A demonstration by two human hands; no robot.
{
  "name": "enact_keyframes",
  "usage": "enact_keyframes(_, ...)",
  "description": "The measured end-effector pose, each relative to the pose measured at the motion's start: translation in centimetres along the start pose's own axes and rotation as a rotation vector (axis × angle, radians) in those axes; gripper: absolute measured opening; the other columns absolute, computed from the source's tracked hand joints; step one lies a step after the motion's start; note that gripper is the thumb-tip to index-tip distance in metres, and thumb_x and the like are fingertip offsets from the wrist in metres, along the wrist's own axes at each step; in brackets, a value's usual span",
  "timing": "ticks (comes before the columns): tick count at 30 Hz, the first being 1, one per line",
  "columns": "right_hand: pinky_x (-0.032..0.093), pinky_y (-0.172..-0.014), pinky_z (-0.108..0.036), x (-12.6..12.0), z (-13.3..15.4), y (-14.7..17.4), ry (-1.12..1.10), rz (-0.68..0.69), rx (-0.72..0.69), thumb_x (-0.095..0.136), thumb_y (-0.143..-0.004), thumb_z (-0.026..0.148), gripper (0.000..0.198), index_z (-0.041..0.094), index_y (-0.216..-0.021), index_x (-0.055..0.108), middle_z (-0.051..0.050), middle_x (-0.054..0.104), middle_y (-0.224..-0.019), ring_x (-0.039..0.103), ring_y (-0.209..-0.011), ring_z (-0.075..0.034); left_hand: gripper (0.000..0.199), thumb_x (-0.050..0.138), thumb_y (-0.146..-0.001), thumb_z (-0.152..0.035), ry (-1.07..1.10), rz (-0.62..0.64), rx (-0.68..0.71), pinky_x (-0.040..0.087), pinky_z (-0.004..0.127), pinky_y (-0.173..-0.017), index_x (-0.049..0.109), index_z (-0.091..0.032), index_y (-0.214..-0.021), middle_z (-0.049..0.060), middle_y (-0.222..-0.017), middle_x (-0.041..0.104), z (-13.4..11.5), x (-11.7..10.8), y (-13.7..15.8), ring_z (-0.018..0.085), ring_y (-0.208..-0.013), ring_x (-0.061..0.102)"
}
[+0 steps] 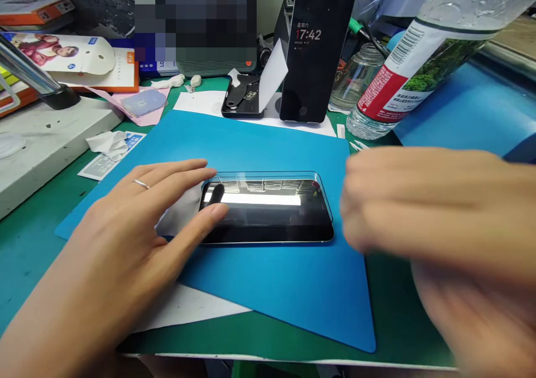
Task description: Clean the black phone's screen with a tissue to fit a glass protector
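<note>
A dark phone (pixel 268 234) lies screen up on a blue mat (pixel 268 288), with a strip of light reflected in its screen. Over it sits a clear, dark-edged glass screen protector (pixel 329 213), slightly offset toward the back. My left hand (pixel 138 221), with a ring on one finger, grips the protector's left end between thumb and fingertips. Under that hand a pale, crumpled piece (pixel 180 213) shows in part. At the right, my right hand (pixel 422 216) is raised and blurred, its fingers curled closed; whatever they may hold is hidden.
Behind the mat, another phone (pixel 318 54) stands upright showing 17:42, beside a black case-like item (pixel 243 96). A water bottle (pixel 402 76) leans at the right near a glass jar (pixel 358 76). A white box (pixel 54 132) and packets stand at the left.
</note>
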State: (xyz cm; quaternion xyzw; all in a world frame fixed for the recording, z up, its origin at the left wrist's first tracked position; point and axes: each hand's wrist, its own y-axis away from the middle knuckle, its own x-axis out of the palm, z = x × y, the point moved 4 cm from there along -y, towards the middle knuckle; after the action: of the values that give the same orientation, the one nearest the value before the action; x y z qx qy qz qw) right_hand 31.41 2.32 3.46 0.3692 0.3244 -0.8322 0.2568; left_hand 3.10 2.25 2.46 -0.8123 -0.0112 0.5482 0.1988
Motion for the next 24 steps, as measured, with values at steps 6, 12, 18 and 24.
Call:
enact_keyframes(6, 0.059, -0.093, -0.046, -0.6, -1.8, -4.7, 0.065, 0.088, -0.035, 0.068, -0.087, 0.073, 0.056, 0.028, -0.119, 0.078, -0.01, 0.079, -0.109, 0.072, -0.109, -0.033, 0.043, 0.053, -0.105, -0.06, 0.061, 0.057, -0.012, 0.055, 0.044, -0.101, 0.071, -0.033, -0.134, 0.001, -0.135, 0.075, -0.1, 0.4, 0.0, 0.031, -0.124, 0.068)
enact_keyframes(12, 0.057, -0.101, -0.05, -0.3, -3.1, -6.1, 0.174, 0.214, -0.107, 0.075, -0.084, 0.071, 0.076, 0.019, -0.139, 0.068, -0.016, 0.075, -0.131, 0.071, -0.118, -0.035, 0.054, 0.059, -0.103, -0.062, 0.091, 0.104, -0.002, 0.052, 0.047, -0.108, 0.066, -0.025, -0.141, 0.006, -0.143, 0.071, -0.1, 0.7, 0.1, 0.032, -0.134, 0.061)
enact_keyframes(18, 0.057, -0.1, -0.051, -0.1, -3.6, -5.9, 0.183, 0.215, -0.104, 0.077, -0.086, 0.061, 0.067, 0.021, -0.14, 0.069, -0.015, 0.075, -0.132, 0.071, -0.121, -0.035, 0.053, 0.062, -0.102, -0.06, 0.105, 0.137, 0.014, 0.051, 0.048, -0.11, 0.066, -0.025, -0.142, 0.007, -0.147, 0.068, -0.2, 0.7, 0.1, 0.032, -0.137, 0.058)
enact_keyframes(24, 0.06, -0.089, -0.044, -0.4, -3.4, -6.1, 0.138, 0.175, -0.092, 0.066, -0.095, 0.048, 0.046, 0.022, -0.132, 0.072, -0.011, 0.08, -0.122, 0.076, -0.107, -0.029, 0.053, 0.058, -0.104, -0.062, 0.135, 0.124, -0.024, 0.052, 0.046, -0.108, 0.065, -0.026, -0.142, 0.006, -0.141, 0.071, -0.5, 0.3, -0.1, 0.03, -0.132, 0.062)
